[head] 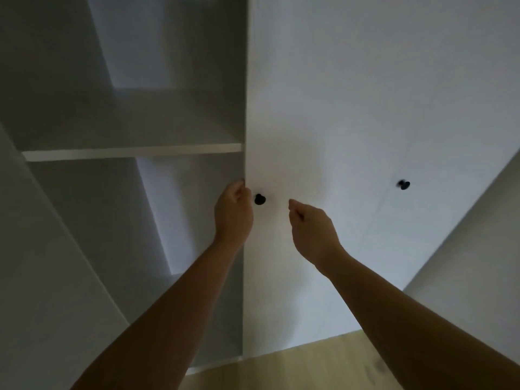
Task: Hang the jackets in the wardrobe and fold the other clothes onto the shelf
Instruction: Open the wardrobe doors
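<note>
A white wardrobe fills the head view. Its left section stands open, with a bare shelf across it. A white door with a black knob covers the middle section. My left hand curls its fingers around the left edge of that door, just left of the knob. Right of the knob, my right hand hovers in front of the door face with fingers loosely curled and nothing in them. No jackets or other clothes are in view.
A second white door with its own black knob lies to the right. A further white panel angles away at the far right. Light wooden floor shows below the wardrobe.
</note>
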Available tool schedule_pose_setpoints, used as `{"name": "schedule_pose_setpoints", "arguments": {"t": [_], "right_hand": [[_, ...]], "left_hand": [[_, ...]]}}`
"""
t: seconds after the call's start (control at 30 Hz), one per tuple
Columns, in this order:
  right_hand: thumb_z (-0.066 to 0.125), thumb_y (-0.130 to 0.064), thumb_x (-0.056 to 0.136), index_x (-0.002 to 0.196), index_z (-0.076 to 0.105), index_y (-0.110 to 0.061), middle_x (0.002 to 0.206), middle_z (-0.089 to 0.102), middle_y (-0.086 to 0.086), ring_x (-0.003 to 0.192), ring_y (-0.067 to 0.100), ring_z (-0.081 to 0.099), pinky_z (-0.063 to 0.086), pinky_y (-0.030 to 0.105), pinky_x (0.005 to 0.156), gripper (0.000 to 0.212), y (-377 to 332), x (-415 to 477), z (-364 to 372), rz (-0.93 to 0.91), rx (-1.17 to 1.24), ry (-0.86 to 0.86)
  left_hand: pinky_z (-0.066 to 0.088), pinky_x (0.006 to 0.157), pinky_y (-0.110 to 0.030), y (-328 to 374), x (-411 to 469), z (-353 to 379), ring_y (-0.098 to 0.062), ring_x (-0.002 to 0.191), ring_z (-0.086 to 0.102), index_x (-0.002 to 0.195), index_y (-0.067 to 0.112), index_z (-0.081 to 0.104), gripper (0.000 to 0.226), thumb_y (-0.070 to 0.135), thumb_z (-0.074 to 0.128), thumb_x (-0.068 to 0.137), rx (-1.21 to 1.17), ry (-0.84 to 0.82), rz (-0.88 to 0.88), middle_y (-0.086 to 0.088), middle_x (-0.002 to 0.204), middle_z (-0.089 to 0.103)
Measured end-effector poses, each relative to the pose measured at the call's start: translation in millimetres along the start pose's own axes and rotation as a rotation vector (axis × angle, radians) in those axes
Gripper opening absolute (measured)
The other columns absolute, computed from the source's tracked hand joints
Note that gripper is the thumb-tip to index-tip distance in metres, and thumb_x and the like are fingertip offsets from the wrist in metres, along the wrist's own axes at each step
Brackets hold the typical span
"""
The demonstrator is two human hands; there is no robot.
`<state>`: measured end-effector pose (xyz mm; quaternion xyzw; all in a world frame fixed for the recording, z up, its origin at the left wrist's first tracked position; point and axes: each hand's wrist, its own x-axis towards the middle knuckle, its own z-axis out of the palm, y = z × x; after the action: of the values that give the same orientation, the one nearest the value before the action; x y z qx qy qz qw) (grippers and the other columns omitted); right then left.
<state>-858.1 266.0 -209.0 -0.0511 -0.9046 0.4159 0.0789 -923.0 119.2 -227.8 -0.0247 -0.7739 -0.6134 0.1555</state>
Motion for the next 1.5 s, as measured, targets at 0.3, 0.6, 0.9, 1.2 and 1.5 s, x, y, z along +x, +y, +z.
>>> {"name": "schedule_pose_setpoints", "arguments": {"t": [0.3, 0.6, 0.9, 1.2, 1.5], "right_hand": [[0.034, -0.024, 0.109, 0.155, 0.039, -0.02, 0.155, 0.046, -0.004, 0.141, 0.014, 0.042, 0.027, 0.017, 0.104, 0.046, 8.2, 1.1, 0.5, 0.086, 0.033, -0.006], [0.034, -0.022, 0.108, 0.154, 0.041, -0.023, 0.147, 0.054, -0.007, 0.124, 0.012, 0.055, 0.039, 0.02, 0.095, 0.046, 0.1, -31.2, 1.8, 0.103, 0.132, -0.001], [0.034, -0.021, 0.108, 0.151, 0.045, -0.022, 0.141, 0.059, -0.004, 0.115, 0.012, 0.056, 0.042, 0.022, 0.101, 0.045, 5.2, -102.0, -32.0, -0.01, 0.187, 0.035], [0.035, -0.022, 0.109, 0.144, 0.054, -0.022, 0.135, 0.063, -0.002, 0.127, 0.017, 0.056, 0.041, 0.023, 0.106, 0.041, 40.2, -177.1, -88.2, -0.054, 0.207, 0.062], [0.035, -0.031, 0.11, 0.15, 0.049, -0.022, 0.14, 0.061, 0.0, 0.128, 0.019, 0.057, 0.043, 0.03, 0.111, 0.043, 91.4, -217.7, -144.9, 0.036, 0.204, 0.163]], "left_hand": [[0.042, 0.063, -0.013, -8.7, 29.9, 11.4, -0.002, 0.072, 0.059, 0.094, 0.004, 0.067, 0.027, 0.012, 0.043, 0.102, -0.131, 0.046, -0.027, 0.002, 0.082, 0.064], [0.053, 0.094, -0.059, -3.7, -9.8, -9.8, -0.042, 0.096, 0.067, 0.093, 0.007, 0.073, 0.028, 0.026, 0.052, 0.094, -0.187, -0.11, -0.05, -0.02, 0.094, 0.072], [0.057, 0.093, -0.054, 25.9, -97.4, -2.6, -0.033, 0.095, 0.072, 0.084, 0.018, 0.078, 0.015, 0.018, 0.063, 0.088, -0.236, -0.178, -0.068, -0.011, 0.091, 0.076], [0.06, 0.089, -0.043, 65.6, -186.6, 40.3, -0.024, 0.089, 0.076, 0.085, 0.021, 0.081, 0.017, 0.019, 0.066, 0.092, -0.267, -0.309, -0.023, -0.007, 0.089, 0.078], [0.059, 0.091, -0.042, 98.5, -232.3, 103.0, -0.019, 0.09, 0.076, 0.088, 0.022, 0.081, 0.016, 0.021, 0.067, 0.096, -0.187, -0.491, 0.019, -0.004, 0.089, 0.079]]}}
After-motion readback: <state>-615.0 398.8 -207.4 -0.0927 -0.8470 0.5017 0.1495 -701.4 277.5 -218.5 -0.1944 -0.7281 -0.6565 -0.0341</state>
